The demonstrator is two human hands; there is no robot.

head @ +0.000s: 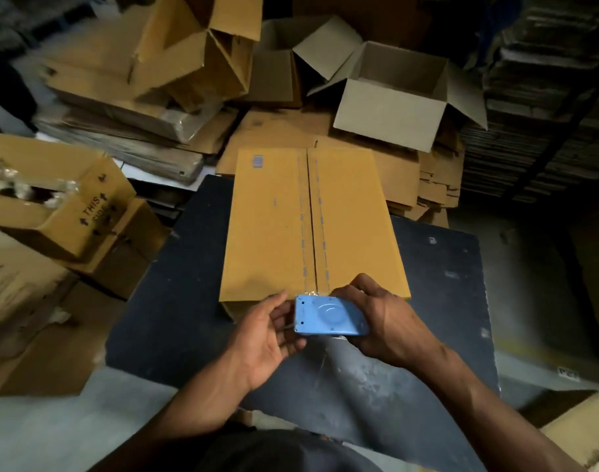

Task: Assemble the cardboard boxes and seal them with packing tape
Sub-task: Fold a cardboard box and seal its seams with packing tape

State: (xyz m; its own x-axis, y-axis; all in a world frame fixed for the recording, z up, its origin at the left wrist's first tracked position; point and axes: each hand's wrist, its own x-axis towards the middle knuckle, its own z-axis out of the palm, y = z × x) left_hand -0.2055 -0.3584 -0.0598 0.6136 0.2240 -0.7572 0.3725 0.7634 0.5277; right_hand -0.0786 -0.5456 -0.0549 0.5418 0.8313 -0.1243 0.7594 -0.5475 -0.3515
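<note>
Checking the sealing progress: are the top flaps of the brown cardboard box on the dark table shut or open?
Shut. The brown cardboard box's two flaps lie flat, meeting at the centre seam, with clear tape along it.

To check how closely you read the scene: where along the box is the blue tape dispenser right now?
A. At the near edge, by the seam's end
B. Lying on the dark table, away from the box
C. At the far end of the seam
A: the blue tape dispenser sits at the near edge of the box, where the taped seam ends, gripped by the right hand.

Dim storeroom; dark scuffed worktable [427,301]; pale grey floor [52,437]; flattened cardboard stacks [516,107] against right side.
</note>
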